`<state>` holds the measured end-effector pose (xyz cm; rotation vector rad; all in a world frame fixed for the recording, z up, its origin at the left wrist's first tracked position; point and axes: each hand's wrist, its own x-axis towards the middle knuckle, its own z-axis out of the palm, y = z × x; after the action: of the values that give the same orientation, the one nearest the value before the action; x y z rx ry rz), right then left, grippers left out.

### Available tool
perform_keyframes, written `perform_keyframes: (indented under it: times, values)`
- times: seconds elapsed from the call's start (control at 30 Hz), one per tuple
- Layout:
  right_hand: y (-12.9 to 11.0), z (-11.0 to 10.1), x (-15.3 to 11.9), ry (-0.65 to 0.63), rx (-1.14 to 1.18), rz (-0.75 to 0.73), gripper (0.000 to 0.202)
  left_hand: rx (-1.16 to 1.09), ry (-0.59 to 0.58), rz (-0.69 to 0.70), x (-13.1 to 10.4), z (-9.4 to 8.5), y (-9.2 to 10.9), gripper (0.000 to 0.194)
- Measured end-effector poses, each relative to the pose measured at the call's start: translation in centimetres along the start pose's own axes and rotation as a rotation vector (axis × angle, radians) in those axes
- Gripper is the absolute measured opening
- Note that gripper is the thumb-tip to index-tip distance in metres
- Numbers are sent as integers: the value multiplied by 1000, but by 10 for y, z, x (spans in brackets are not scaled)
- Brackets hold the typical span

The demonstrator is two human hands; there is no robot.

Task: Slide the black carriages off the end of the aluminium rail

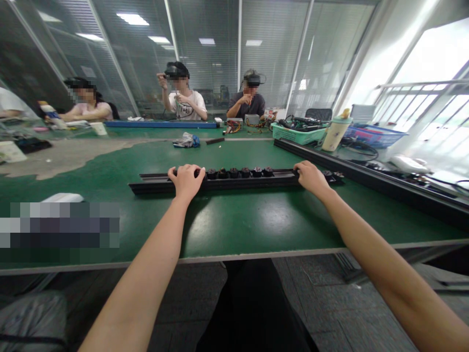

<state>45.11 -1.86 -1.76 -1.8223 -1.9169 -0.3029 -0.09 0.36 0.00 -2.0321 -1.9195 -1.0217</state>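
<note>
A long black channel-shaped rail (242,185) lies crosswise on the green table, with a row of small round black parts (233,172) standing inside it. Over its left portion, my left hand (186,182) is closed with bent fingers; the thumb touches the left end of the row. My right hand (311,177) pinches the rail's far edge toward the right end. A few more dark parts (331,176) sit beyond the right hand. The palms and finger undersides are hidden.
Another long black rail (351,173) runs along the right side. Behind it stand a green basket (298,133) of cables and a cream tumbler (336,133). A crumpled cloth bag (186,141) lies farther back. Several people in headsets sit across the table (249,230).
</note>
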Motion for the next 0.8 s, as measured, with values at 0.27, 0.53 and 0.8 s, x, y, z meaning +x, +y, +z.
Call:
perform_keyframes:
  times: [0.27, 0.53, 0.8]
  values:
    - [2, 0, 1, 5, 13, 6, 43, -11, -4, -2, 0, 0, -1, 31]
    - [0, -3, 0, -1, 20, 7, 42, -19, -8, -5, 0, -1, 1, 31]
    - [-2, -4, 0, -10, 16, 22, 42, -10, -1, 1, 0, 0, -1, 30]
